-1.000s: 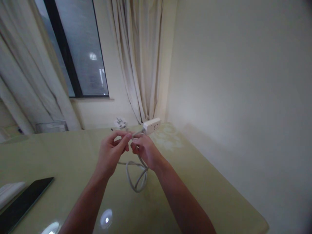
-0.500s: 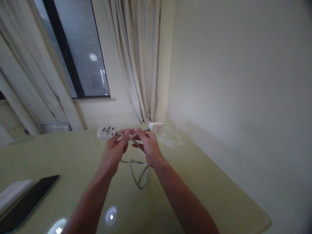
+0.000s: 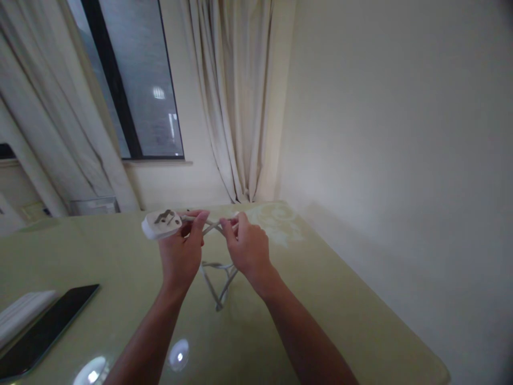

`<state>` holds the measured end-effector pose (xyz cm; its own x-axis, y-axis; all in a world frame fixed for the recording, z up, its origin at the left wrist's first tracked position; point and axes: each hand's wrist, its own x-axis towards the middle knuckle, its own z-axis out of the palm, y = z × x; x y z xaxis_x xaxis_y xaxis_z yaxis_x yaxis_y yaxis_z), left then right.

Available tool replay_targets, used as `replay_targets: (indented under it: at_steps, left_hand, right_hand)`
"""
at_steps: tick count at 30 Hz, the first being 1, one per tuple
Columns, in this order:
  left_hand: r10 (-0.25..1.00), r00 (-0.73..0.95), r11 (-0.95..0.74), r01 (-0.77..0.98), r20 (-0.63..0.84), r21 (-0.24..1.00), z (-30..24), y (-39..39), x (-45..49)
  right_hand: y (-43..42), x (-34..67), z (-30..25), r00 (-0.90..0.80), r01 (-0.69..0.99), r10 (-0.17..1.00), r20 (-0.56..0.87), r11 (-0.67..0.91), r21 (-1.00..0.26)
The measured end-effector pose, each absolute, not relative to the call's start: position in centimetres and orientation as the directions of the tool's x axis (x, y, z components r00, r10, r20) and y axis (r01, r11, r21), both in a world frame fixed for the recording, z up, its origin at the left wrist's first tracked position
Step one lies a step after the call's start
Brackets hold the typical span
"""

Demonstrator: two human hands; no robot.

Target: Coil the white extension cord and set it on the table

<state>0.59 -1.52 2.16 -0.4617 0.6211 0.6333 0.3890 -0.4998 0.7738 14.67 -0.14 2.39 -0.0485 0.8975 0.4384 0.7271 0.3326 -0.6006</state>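
Your left hand [image 3: 180, 254] is closed on a grey, round-section flexible cable [image 3: 216, 225], with thumb and fingers pinching it just beside a white, rounded plastic block [image 3: 152, 228]. The block sits at the cable's left end, beyond your left fingers, in front of the worktop's far edge. Its face is turned partly toward you and carries dark marks, too blurred to read.

Your right hand [image 3: 252, 248] is also closed on the cable, thumb against fingers. Between your two hands, two lengths of cable cross in a shallow X. Below your hands, more cable forms a narrow loop in front of the worktop's middle; you cannot tell whether its lowest bend touches the surface.

The pale green, glossy worktop [image 3: 320, 310] has a rounded near right corner. A pale scroll pattern [image 3: 280, 222] shows at its far right corner, beside the plain off-white wall [image 3: 388, 133]. At the near left, well apart from your hands, a thin, black, flat slab [image 3: 54, 326] lies beside a long white object [image 3: 26, 313].

Beyond the far edge, a cream, pleated fabric curtain [image 3: 238, 96] hangs to the right of a dark-framed window [image 3: 140, 91].
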Motion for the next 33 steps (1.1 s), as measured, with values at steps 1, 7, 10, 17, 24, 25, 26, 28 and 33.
replay_targets:
  at_steps: [1,7,10,17,24,25,26,28,33]
  left_hand:
    - [0.624,-0.469,-0.503,0.370,0.624,0.781,2.2,-1.5,0.6]
    - [0.687,-0.503,-0.492,0.209,0.524,0.845,2.7,-2.2,0.8]
    - [0.691,-0.503,-0.485,0.209,0.519,0.849,3.3,-3.2,1.5]
    - [0.673,-0.484,-0.499,0.261,0.559,0.826,4.7,-5.3,1.2]
    - [0.801,-0.444,-0.404,0.091,0.401,0.910,5.3,-4.2,-2.3]
    - [0.813,-0.442,-0.383,0.086,0.380,0.920,5.3,-4.0,-2.6]
    - [0.817,-0.446,-0.367,0.086,0.365,0.926,5.3,-3.9,-2.9]
    - [0.823,-0.444,-0.353,0.093,0.356,0.931,5.2,-3.6,-3.2]
    - [0.877,-0.346,-0.337,0.052,0.334,0.940,4.6,-2.8,-3.6]
  right_hand:
    - [-0.3,14.6,2.4,-0.048,0.719,0.891,0.452,0.345,-0.603]
    - [0.0,14.3,1.3,-0.250,0.588,0.777,0.578,0.596,-0.547]
    - [0.2,13.6,0.6,-0.260,0.606,0.763,0.591,0.606,-0.516]
    - [1.1,14.3,0.8,-0.406,0.628,0.676,0.614,0.695,-0.350]
    - [0.1,15.7,2.2,-0.598,0.614,0.548,0.584,0.782,-0.105]
    - [-0.1,15.6,2.3,-0.608,0.613,0.536,0.586,0.786,-0.082]
    - [-0.2,15.5,2.3,-0.617,0.612,0.526,0.586,0.788,-0.064]
    - [-0.3,15.5,2.4,-0.626,0.608,0.522,0.579,0.792,-0.057]
    - [-0.2,16.5,3.1,-0.675,0.445,0.507,0.537,0.859,-0.252]
